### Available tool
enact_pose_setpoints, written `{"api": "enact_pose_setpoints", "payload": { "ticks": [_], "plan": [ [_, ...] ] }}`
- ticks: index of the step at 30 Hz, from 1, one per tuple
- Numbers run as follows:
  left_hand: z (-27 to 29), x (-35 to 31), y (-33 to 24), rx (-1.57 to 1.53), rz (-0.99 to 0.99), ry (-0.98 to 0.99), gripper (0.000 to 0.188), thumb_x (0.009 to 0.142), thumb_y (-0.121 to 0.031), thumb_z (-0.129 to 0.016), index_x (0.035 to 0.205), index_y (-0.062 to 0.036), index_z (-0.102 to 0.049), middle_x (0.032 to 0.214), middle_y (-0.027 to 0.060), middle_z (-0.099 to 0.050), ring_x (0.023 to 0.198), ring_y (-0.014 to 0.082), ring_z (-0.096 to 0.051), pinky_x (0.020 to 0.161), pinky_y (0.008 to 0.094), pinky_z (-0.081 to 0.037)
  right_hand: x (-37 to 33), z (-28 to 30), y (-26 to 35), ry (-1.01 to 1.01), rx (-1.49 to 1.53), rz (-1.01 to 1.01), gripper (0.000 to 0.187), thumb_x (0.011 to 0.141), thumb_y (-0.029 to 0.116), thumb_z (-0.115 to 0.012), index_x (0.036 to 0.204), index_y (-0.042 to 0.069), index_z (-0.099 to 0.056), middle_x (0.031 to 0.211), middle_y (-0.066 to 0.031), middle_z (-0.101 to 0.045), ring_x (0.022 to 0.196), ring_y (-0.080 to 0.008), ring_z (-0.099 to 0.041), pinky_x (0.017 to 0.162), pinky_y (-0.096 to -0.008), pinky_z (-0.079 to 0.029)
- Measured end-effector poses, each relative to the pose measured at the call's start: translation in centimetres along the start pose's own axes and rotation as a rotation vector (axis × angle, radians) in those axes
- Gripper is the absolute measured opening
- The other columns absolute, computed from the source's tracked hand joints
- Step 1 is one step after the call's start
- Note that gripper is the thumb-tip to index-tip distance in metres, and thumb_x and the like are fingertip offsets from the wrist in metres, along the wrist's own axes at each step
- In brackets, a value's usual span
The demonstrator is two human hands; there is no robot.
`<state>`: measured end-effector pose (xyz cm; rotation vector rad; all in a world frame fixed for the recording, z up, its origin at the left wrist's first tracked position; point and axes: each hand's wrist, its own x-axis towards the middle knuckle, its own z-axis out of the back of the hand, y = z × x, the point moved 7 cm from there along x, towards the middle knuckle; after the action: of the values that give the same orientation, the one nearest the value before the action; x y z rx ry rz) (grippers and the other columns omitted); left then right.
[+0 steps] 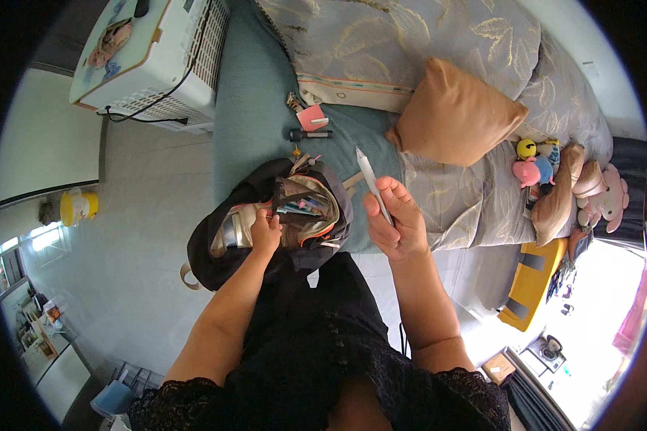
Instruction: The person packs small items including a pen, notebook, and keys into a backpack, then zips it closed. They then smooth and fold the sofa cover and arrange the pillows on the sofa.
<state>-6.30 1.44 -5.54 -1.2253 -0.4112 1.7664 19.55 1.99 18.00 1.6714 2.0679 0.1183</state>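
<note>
A black backpack point(208, 230) with a pale lining lies open at the bed's edge in front of me. My left hand point(267, 231) reaches into it, fingers closed on the edge of a dark mesh inner pocket point(289, 189). Several slim pen-like items point(302, 207) show inside that pocket. To the right of the bag, my right hand point(397, 219) is raised and grips a white pen point(367, 174), its pointed tip up and slightly left. Beyond the bag, a black flashlight point(310, 135) lies on the bed near a pink square pad point(311, 117).
The bed point(248, 93) has a green cover and grey patterned bedding. A tan cushion point(453, 111) lies on it, with several plush toys point(528, 171) at the right. A white slatted cabinet point(165, 68) stands left of the bed; a yellow box point(533, 284) is at right.
</note>
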Motion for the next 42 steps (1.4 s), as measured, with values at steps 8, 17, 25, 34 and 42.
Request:
{"api": "enact_pose_setpoints", "payload": {
  "ticks": [8,17,25,34,42],
  "plan": [
    [-0.1,0.5,1.1,0.033,-0.073,-0.038,0.017,0.087,-0.013,-0.059,0.095,-0.0030,-0.048,0.069,0.0086,-0.062,0.059,0.0183,-0.065,0.052,0.0313,-0.051,0.1,-0.2,-0.1,0.057,-0.019,0.001,0.025,0.099,0.015,-0.035,0.112,0.009,-0.055,0.084,-0.0136,-0.058,0.035,-0.0044,-0.031,0.030,-0.0169,-0.024],
    [-0.1,0.5,0.8,0.080,-0.111,-0.036,0.016,0.087,-0.013,-0.058,0.095,-0.0028,-0.049,0.069,0.0103,-0.063,0.061,0.0214,-0.065,0.055,0.0346,-0.050,0.4,-0.7,0.3,0.071,-0.031,0.052,0.041,0.092,0.021,-0.052,0.128,0.003,-0.044,0.103,-0.0164,-0.058,0.053,-0.0091,-0.045,0.043,-0.0187,-0.037],
    [-0.3,0.6,1.7,0.061,-0.091,-0.061,0.016,0.086,-0.014,-0.059,0.093,-0.0022,-0.050,0.070,0.0104,-0.063,0.062,0.0217,-0.065,0.057,0.0348,-0.050,0.8,-2.8,1.0,0.176,-0.170,0.133,0.108,0.064,0.031,-0.084,0.142,-0.004,-0.018,0.124,-0.0119,-0.045,0.088,-0.0149,-0.049,0.073,-0.0268,-0.048],
    [-0.5,0.8,2.4,0.030,-0.110,-0.065,0.015,0.086,-0.013,-0.059,0.093,-0.0030,-0.050,0.070,0.0107,-0.063,0.061,0.0220,-0.065,0.058,0.0349,-0.050,0.1,-2.9,1.6,0.186,-0.192,0.207,0.110,0.061,0.055,-0.079,0.139,-0.004,-0.028,0.097,-0.0041,-0.047,0.079,-0.0134,-0.050,0.066,-0.0261,-0.047],
    [-0.4,0.6,2.2,0.064,-0.139,-0.076,0.017,0.086,-0.013,-0.059,0.094,-0.0032,-0.048,0.070,0.0095,-0.061,0.061,0.0209,-0.063,0.056,0.0340,-0.050,-0.8,-2.6,1.6,0.024,-0.259,0.187,0.131,0.042,0.076,-0.071,0.137,-0.005,-0.030,0.094,-0.0018,-0.044,0.074,-0.0110,-0.043,0.060,-0.0218,-0.040]
  ]
}}
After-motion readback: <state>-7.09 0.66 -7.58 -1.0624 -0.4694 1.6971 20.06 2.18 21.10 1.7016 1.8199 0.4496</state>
